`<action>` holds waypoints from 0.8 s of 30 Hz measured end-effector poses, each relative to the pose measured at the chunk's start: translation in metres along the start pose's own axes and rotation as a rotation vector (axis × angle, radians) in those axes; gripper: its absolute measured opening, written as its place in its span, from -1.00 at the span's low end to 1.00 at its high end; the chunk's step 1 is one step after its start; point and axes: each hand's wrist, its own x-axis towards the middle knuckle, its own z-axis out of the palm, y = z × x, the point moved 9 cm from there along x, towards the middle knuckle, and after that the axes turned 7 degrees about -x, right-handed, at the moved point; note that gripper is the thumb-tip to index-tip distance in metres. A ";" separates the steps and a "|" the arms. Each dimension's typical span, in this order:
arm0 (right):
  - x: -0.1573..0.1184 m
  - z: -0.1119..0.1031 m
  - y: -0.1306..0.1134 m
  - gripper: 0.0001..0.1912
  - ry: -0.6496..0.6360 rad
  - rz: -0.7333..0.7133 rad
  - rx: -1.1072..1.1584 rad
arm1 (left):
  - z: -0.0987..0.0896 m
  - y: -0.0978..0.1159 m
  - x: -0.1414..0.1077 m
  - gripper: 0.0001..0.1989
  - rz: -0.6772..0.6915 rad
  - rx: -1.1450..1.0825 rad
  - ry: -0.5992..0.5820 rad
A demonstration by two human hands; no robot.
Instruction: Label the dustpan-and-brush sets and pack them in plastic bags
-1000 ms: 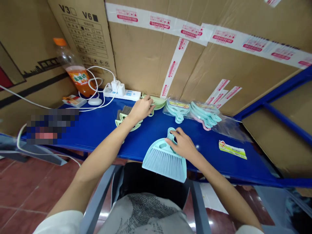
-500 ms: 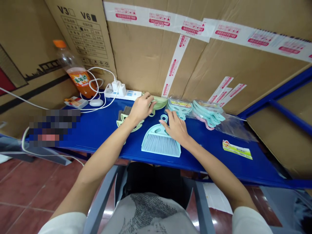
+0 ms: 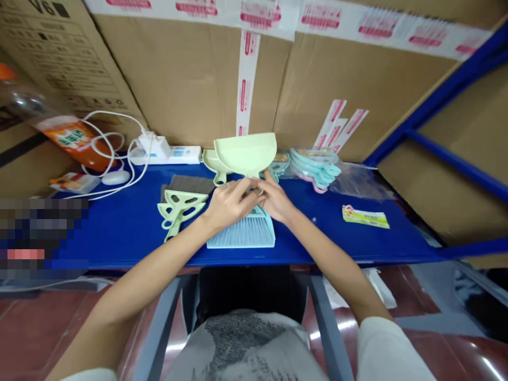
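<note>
Green dustpan (image 3: 246, 151): held up over the blue table (image 3: 317, 233), broad mouth toward the cardboard wall (image 3: 178, 79), handle down among the fingers. It overlaps a second green pan (image 3: 214, 163) behind it.

Change noted: half a second ago the left hand was reaching to the green pans at the back, and the right was at the blue dustpan and brush (image 3: 242, 233). Now one green pan has come forward and both hands meet at its handle. The blue set lies on the table close below them, bristles toward the seated person, upper part covered by the hands. My reading: the handling has passed from the blue set to the green pan.

Pose: left hand (image 3: 230, 203) nearly closed, back of the hand up, fingers curled around the handle. Right hand (image 3: 275, 198) comes in from the other side, fingers part bent, one reaching up by the pan's lower edge; whether it grips or only steadies, cannot tell. Forearms converge from either side, elbows wide.

Farther out: two green brushes (image 3: 184, 198), overlapping, left of the left hand. Power strip (image 3: 184, 154) against the cardboard. Wrapped blue pans (image 3: 315, 166) at back right; a paper label (image 3: 365, 217) lies flat nearer the table's right end.
</note>
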 end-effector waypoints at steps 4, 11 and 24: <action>0.010 -0.030 -0.002 -0.50 0.047 -0.019 0.113 | -0.029 -0.012 -0.001 -0.59 -0.145 -0.017 -0.011; 0.047 -0.130 -0.016 -0.69 0.281 -0.305 -0.040 | -0.090 -0.088 -0.102 -0.82 -0.586 0.177 0.025; 0.034 -0.126 -0.022 -0.70 0.336 -0.286 0.030 | -0.078 -0.091 -0.174 -0.64 -0.678 0.214 -0.060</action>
